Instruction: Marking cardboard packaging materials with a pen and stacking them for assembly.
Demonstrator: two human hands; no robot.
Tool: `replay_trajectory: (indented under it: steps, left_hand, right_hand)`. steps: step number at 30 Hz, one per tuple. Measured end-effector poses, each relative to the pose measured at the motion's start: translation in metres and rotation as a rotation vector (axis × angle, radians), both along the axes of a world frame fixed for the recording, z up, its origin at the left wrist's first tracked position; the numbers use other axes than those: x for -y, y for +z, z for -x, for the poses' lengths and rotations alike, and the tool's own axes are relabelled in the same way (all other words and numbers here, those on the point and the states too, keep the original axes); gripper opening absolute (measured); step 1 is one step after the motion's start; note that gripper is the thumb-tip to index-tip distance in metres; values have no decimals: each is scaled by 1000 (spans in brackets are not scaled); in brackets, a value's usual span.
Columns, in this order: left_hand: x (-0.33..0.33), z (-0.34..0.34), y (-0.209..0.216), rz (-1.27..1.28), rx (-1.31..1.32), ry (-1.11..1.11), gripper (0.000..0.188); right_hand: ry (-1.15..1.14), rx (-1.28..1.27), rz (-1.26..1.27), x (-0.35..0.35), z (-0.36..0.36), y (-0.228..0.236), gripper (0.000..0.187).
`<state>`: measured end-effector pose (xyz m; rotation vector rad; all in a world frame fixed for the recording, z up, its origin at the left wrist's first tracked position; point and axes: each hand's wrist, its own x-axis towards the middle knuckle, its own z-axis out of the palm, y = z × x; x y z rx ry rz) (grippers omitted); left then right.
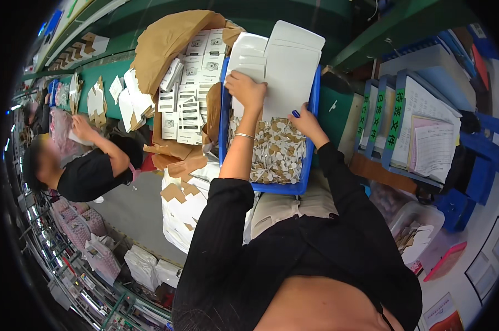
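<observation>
A blue plastic bin stands before me, its lower part filled with small white and brown cardboard scraps. Across its far half lie two stacks of flat white cardboard sheets, a right stack and a left stack. My left hand is closed over the left stack, its fingers bent round the sheets. At the right stack's lower corner is my right hand, closed round a small blue tool. Only the tool's end shows, so its kind is unclear.
Left of the bin, an open carton holds several small white printed boxes, with brown paper behind. A white sack of scraps stands below. Blue file trays are at right. Another person works at left.
</observation>
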<state>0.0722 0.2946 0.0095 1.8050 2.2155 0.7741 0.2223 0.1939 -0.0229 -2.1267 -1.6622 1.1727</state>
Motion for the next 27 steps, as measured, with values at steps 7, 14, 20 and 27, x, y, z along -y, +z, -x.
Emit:
replay_trajectory:
  steps: [7, 14, 20, 27]
  left_hand:
    - [33, 31, 16, 26, 147, -139, 66]
    - [117, 40, 40, -39, 899, -182, 55]
    - [138, 57, 3, -189, 1095, -176, 43]
    - [120, 54, -15, -239, 1411, -36, 60]
  right_hand:
    - [-231, -110, -50, 6, -20, 40, 56]
    - [-186, -265, -827, 20, -57, 95, 40]
    - [51, -383, -852, 28, -55, 84, 28]
    - [30, -447, -631, 37, -37, 82, 16]
